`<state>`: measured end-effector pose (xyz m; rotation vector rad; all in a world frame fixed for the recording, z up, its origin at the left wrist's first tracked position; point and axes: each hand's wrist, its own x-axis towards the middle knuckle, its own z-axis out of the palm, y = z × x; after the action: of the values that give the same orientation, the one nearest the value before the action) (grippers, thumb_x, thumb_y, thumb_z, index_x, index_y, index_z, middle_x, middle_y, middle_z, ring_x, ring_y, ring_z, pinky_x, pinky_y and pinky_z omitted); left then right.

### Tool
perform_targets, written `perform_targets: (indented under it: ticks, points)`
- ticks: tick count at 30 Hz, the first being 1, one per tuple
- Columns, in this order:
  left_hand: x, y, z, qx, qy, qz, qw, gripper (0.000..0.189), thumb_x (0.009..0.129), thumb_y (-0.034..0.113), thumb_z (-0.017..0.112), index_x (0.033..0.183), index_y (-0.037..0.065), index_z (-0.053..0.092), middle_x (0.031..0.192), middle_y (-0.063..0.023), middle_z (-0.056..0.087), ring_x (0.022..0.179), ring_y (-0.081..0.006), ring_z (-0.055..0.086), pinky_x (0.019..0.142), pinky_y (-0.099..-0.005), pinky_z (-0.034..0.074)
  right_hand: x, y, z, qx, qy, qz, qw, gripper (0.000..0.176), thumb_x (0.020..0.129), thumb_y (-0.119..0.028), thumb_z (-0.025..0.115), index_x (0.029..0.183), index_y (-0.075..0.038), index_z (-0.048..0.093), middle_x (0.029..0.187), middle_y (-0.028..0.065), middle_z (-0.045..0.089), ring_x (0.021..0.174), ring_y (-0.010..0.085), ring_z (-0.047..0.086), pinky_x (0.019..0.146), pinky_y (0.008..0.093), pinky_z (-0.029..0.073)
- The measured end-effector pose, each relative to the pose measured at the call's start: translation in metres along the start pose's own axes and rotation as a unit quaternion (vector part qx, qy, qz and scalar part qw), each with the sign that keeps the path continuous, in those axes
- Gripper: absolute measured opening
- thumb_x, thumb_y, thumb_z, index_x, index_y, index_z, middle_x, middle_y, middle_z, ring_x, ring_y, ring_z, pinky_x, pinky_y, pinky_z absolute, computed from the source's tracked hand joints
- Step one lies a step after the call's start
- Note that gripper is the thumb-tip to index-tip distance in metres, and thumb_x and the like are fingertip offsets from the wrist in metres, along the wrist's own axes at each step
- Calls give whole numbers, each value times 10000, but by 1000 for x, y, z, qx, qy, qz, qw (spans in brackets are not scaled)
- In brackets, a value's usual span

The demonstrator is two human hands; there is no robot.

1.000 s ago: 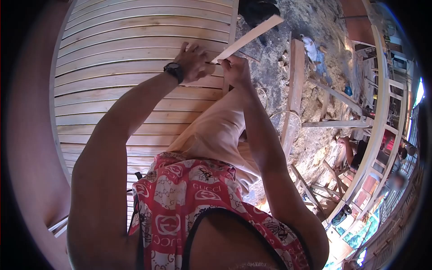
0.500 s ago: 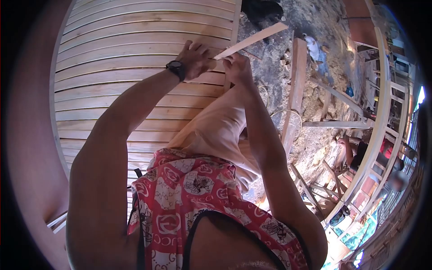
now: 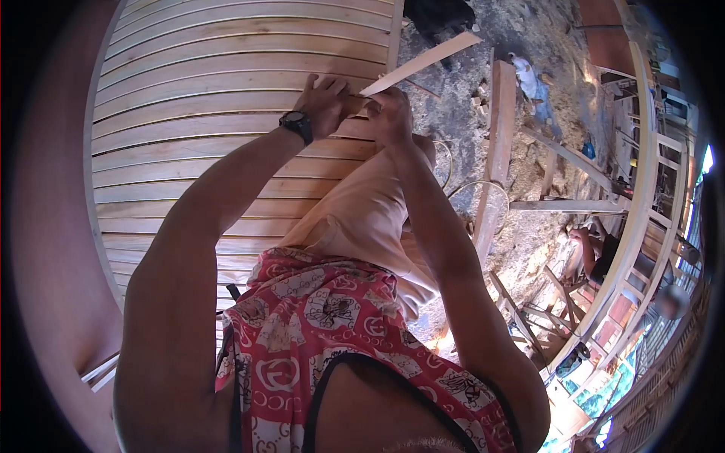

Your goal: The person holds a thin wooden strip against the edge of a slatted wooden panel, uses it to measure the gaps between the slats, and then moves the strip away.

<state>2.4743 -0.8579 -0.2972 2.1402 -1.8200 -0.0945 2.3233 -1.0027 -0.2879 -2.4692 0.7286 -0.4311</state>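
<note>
A pale, flat wooden strip [image 3: 430, 62] slants up and right from my hands, its far end over the ground. My right hand [image 3: 391, 117] is closed around the strip's near end. Close beside it, my left hand [image 3: 329, 106], with a black watch [image 3: 296, 127] on the wrist, has its fingers curled toward that same end. What the left fingers pinch, if anything, is too small and hidden to name. Beneath both hands lies a slatted wooden surface [image 3: 226, 98] of long parallel boards.
A long timber beam [image 3: 498, 136] stands right of my leg over rough, debris-strewn ground. A black animal-like shape [image 3: 438, 16] is at the top. Wooden framing [image 3: 646, 189] curves along the right, where another person [image 3: 604, 253] sits. A thin wire loop [image 3: 491, 192] lies near my knee.
My right hand has shifted slightly left, nearer the left one. The strip has moved slightly left and up with it. My left hand has moved only a little.
</note>
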Motion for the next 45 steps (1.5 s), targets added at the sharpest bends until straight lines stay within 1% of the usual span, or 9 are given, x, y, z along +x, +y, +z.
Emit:
perform_targets:
  ticks: [5,11,16,21,30,37,39,41,45]
  points:
    - [-10,18,2,-45,90,-87,991,330,928,189,707,1256,165,678,1290,-60,614,1288,-280,561,1121,-605,333,3,3,8,-6,-1,59,998,316,758,-84,788,1065,-161,788,1088,138,694,1125,377,636,966,489,538]
    - [-33,26,-2,-35,-40,-107,993,365,871,145,643,1226,69,679,1352,-95,592,1326,-288,526,1184,-583,313,-1,-1,3,-4,-12,67,998,346,728,-123,838,1066,-171,782,1146,127,677,1161,379,624,976,490,534]
    - [-44,32,-1,-11,6,-85,996,352,884,180,631,1211,58,677,1336,-99,581,1325,-295,521,1222,-590,278,4,0,3,-36,-2,12,999,317,773,-146,809,1085,-100,788,1078,193,740,1018,381,720,867,470,584]
    - [-43,31,-13,18,-23,-77,997,353,930,204,610,1248,56,654,1331,-93,568,1325,-288,518,1225,-599,272,19,-21,-27,154,-65,88,982,279,849,-141,823,1110,-59,767,925,160,780,849,291,779,776,404,613]
    - [-40,30,-18,-18,-70,-80,994,330,1001,258,590,1274,91,672,1424,-107,559,1352,-316,508,1241,-609,252,40,-39,-76,161,-36,21,986,164,948,-132,775,1059,-13,786,859,103,782,762,102,706,702,285,556]
    - [-37,28,-27,-27,-100,-86,991,466,978,382,640,1353,106,639,1460,-103,556,1407,-308,474,1271,-610,196,13,-48,-78,131,-56,-23,990,195,917,-163,805,1047,-19,795,816,119,765,741,92,684,690,292,549]
    - [-37,28,-26,-29,-110,-95,989,589,956,414,662,1398,32,592,1460,-109,552,1433,-302,451,1278,-610,185,-1,-48,-70,147,-78,13,986,271,946,-161,753,1198,-64,767,913,184,773,829,289,782,754,351,605]
    - [-37,26,-19,-13,-97,-95,991,349,981,375,651,1329,377,675,1469,-80,566,1391,-314,496,1271,-613,194,-9,-46,-61,154,-71,24,985,329,946,-167,756,1262,-78,748,951,187,776,860,300,786,791,358,609]
    - [-35,27,-26,8,-116,-69,991,485,966,413,675,1392,185,637,1456,-73,542,1405,-277,465,1270,-619,199,-16,-31,-43,170,-71,70,980,260,942,-183,762,1182,-85,773,952,174,780,863,287,787,764,364,602]
